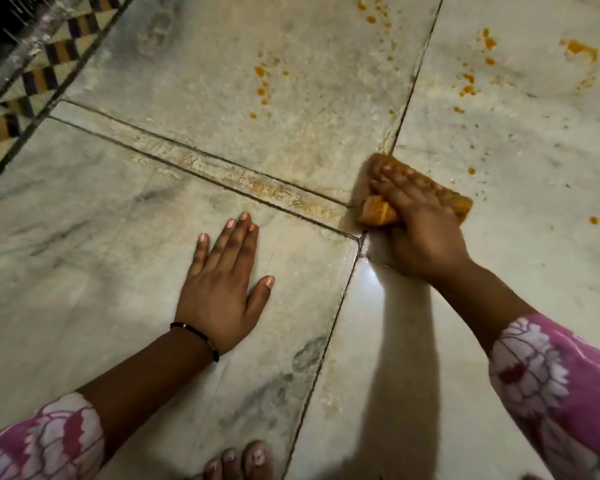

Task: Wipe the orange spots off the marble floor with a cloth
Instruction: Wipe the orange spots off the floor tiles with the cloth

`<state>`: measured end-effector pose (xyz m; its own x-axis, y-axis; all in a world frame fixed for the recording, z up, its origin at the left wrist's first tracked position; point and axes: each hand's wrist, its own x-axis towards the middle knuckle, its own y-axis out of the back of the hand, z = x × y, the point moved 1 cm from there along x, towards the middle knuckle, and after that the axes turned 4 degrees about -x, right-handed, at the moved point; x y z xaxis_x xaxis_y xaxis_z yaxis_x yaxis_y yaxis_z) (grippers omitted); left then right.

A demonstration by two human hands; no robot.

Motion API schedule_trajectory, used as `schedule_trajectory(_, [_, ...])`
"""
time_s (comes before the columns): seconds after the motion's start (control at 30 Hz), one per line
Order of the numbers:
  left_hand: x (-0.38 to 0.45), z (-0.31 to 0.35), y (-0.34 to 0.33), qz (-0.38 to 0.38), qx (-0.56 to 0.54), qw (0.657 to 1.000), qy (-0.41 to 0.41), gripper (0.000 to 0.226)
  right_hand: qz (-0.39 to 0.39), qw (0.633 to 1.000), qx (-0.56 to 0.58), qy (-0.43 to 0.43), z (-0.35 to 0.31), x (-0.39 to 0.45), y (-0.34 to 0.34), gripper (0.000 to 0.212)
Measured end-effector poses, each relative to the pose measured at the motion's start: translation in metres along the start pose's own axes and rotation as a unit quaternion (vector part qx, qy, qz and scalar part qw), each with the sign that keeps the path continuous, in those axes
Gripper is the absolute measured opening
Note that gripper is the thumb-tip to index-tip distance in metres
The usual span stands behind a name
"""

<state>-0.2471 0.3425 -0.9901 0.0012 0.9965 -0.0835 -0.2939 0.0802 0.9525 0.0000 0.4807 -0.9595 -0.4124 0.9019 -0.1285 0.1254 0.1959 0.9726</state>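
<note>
My right hand (416,223) presses a folded orange-stained cloth (374,211) onto the marble floor (84,216), right where the dark slab joints meet. My left hand (222,289) lies flat on the floor, fingers spread, holding nothing, a black thread around its wrist. Orange spots (262,83) dot the slab beyond the cloth. More orange spots (487,43) and a bigger orange smear (581,50) lie on the slab at the upper right. A faint orange streak (257,185) runs along the narrow strip between two joints.
A patterned tile border (32,81) in black, yellow and white runs along the upper left edge. My toes (239,460) show at the bottom. A lone orange spot (593,220) lies to the right of the cloth.
</note>
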Motion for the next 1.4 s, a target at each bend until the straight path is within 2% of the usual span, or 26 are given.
schedule_trajectory(0.07, [-0.001,0.001,0.0,0.0,-0.003,1.0,0.001,0.068,0.023,0.998,0.008,-0.05,0.017,-0.03,0.002,0.064])
schedule_trajectory(0.17, [0.001,0.0,0.0,0.007,-0.001,1.0,0.002,0.068,0.029,0.997,0.011,-0.067,0.004,-0.088,-0.005,0.064])
schedule_trajectory(0.23, [0.001,0.0,-0.001,0.005,0.002,1.0,0.003,0.069,0.025,0.999,0.016,-0.04,-0.026,-0.113,-0.014,0.063])
schedule_trajectory(0.3, [0.0,0.0,-0.001,0.002,0.005,1.0,0.005,0.069,0.018,0.999,0.014,0.024,-0.056,-0.118,-0.023,0.064])
schedule_trajectory(0.37, [0.0,0.001,0.0,0.0,0.006,1.0,0.005,0.069,0.015,0.998,0.02,0.065,-0.068,-0.092,-0.023,0.068])
schedule_trajectory(0.4, [0.0,0.001,0.0,0.0,0.005,1.0,0.003,0.069,0.019,0.998,0.025,0.06,-0.066,-0.07,-0.021,0.069])
schedule_trajectory(0.53, [0.001,-0.001,0.001,-0.006,-0.002,1.0,-0.001,0.069,0.039,0.999,0.017,-0.014,-0.026,-0.003,-0.005,0.068])
schedule_trajectory(0.67, [0.0,-0.001,0.002,-0.007,-0.005,1.0,-0.003,0.07,0.087,0.992,0.003,-0.091,0.007,-0.042,-0.003,0.064])
schedule_trajectory(0.77, [0.0,0.0,0.001,0.0,-0.005,1.0,-0.003,0.069,0.084,0.987,-0.002,-0.138,-0.015,-0.097,-0.016,0.067])
schedule_trajectory(0.87, [0.0,0.001,0.001,-0.001,-0.008,1.0,0.0,0.069,0.063,0.985,-0.025,-0.161,-0.06,-0.114,-0.034,0.069])
schedule_trajectory(0.97, [-0.001,-0.001,0.001,-0.003,-0.003,1.0,-0.002,0.07,0.064,0.99,-0.034,-0.119,-0.07,-0.081,-0.034,0.067])
schedule_trajectory(1.1, [0.002,-0.004,0.001,-0.012,-0.014,1.0,-0.017,0.07,0.02,0.999,-0.035,0.021,-0.013,-0.021,-0.009,0.066])
schedule_trajectory(1.2, [0.001,-0.001,0.002,-0.01,-0.02,1.0,-0.016,0.069,-0.021,0.998,-0.022,0.059,0.034,-0.007,0.011,0.068])
schedule_trajectory(1.3, [0.006,0.011,0.006,-0.001,-0.074,0.997,-0.006,0.068,-0.013,1.0,0.002,-0.008,0.052,-0.027,0.02,0.068])
schedule_trajectory(1.4, [0.021,0.042,0.003,-0.008,-0.096,0.993,-0.071,0.068,0.036,0.995,-0.045,-0.075,0.016,-0.053,0.007,0.075])
